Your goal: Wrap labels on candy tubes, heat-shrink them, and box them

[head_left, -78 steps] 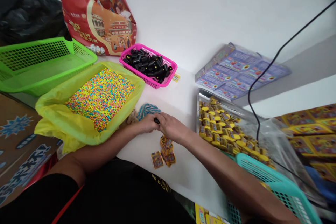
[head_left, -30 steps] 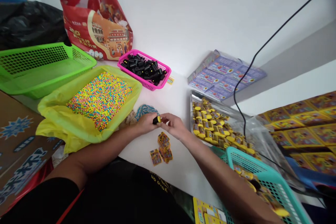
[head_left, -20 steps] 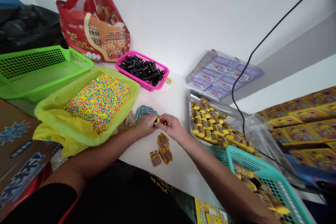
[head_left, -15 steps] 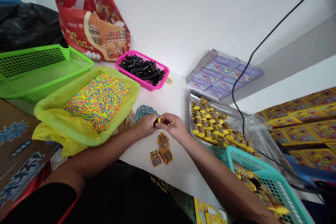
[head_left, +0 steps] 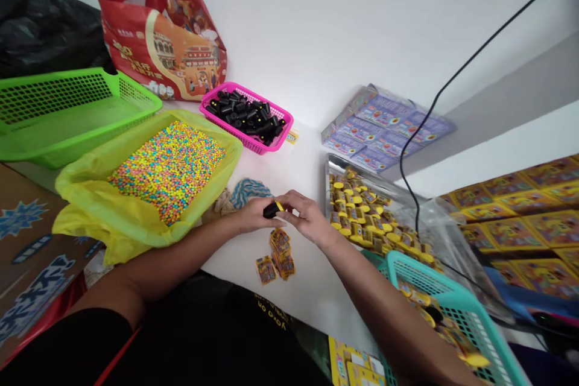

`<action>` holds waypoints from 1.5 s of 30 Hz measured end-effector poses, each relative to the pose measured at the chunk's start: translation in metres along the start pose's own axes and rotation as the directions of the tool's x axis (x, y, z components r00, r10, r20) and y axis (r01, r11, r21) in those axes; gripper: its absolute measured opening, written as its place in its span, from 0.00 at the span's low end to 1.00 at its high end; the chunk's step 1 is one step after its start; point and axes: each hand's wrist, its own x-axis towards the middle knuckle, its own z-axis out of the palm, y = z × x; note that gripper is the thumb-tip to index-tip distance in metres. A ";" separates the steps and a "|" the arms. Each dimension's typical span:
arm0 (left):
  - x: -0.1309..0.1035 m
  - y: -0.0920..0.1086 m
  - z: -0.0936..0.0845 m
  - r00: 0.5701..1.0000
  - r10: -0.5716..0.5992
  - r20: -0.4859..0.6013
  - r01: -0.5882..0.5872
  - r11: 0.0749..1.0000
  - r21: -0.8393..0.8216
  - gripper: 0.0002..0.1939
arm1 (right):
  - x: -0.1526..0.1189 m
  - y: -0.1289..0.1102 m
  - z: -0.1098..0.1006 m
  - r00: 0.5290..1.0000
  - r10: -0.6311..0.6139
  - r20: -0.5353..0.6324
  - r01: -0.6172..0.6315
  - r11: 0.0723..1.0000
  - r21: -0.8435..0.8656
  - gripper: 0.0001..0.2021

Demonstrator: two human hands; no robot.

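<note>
Between my two hands is a small black cylinder (head_left: 271, 211) with a yellow end. My left hand (head_left: 254, 216) grips its black body from the left. The fingers of my right hand (head_left: 304, 216) pinch at the yellow end; the exact contact is partly hidden. Just below the hands, several small printed yellow labels (head_left: 283, 264) lie in a loose pile on the white table (head_left: 312, 280). A blue-and-white striped cloth (head_left: 249, 191) lies beyond my left hand.
At left stand a yellow-lined tray of coloured beads (head_left: 212, 193) and a green basket (head_left: 136, 93). A pink basket (head_left: 289, 126) holds black cylinders. At right are a metal tray (head_left: 332, 163) of yellow-capped pieces, a turquoise basket (head_left: 488, 319), purple boxes (head_left: 384, 123) and a hanging black cable (head_left: 434, 102).
The black cylinder now shows more of its body and lies tilted between the hands. My right-hand fingers have shifted around its yellow end. The view has moved slightly.
</note>
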 end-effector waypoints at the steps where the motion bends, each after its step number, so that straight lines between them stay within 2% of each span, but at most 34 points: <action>1: 0.000 0.002 0.000 0.998 -0.060 0.035 0.064 0.990 -0.125 0.25 | 0.000 0.002 -0.001 1.000 0.008 0.004 -0.008 1.000 0.006 0.14; 4: 0.000 0.007 0.001 0.971 -0.205 0.124 0.240 0.848 -0.472 0.25 | 0.001 0.006 -0.002 1.000 0.026 -0.002 -0.026 0.999 0.037 0.14; 6: 0.000 0.009 0.002 0.964 -0.242 0.107 0.257 0.762 -0.594 0.25 | 0.003 0.007 -0.002 1.000 0.019 -0.010 -0.019 0.999 0.046 0.14; 9: 0.002 0.008 0.002 0.956 -0.286 0.068 0.260 0.713 -0.651 0.23 | 0.008 0.007 0.001 0.999 -0.034 -0.012 0.034 0.999 -0.030 0.15; 14: 0.006 0.006 -0.003 0.950 -0.310 0.039 0.253 0.689 -0.680 0.24 | 0.017 0.007 0.007 0.995 -0.085 0.052 0.095 0.965 -0.244 0.18; 17: 0.007 0.005 -0.003 0.948 -0.317 0.008 0.236 0.687 -0.687 0.25 | 0.020 0.011 0.010 0.995 -0.061 0.074 0.082 0.946 -0.313 0.19; 20: 0.007 0.005 0.001 0.948 -0.317 -0.024 0.225 0.722 -0.654 0.26 | 0.021 0.015 0.015 0.996 -0.015 0.087 0.045 0.934 -0.355 0.20; 25: 0.006 0.003 0.006 0.939 -0.307 -0.157 0.173 0.812 -0.557 0.25 | 0.025 0.015 0.026 0.995 0.061 0.075 -0.024 0.910 -0.415 0.18; 29: 0.006 0.002 0.005 0.933 -0.294 -0.205 0.150 0.839 -0.524 0.25 | 0.032 0.010 0.032 0.990 0.131 0.053 -0.091 0.882 -0.463 0.12; 35: 0.007 0.001 0.002 0.915 -0.333 -0.227 0.173 0.833 -0.525 0.26 | 0.043 0.011 0.038 0.978 0.197 0.061 -0.140 0.850 -0.507 0.09; 45: 0.011 -0.006 -0.003 0.880 -0.370 -0.298 0.156 0.818 -0.554 0.25 | 0.059 0.012 0.053 0.971 0.235 -0.045 -0.224 0.828 -0.513 0.10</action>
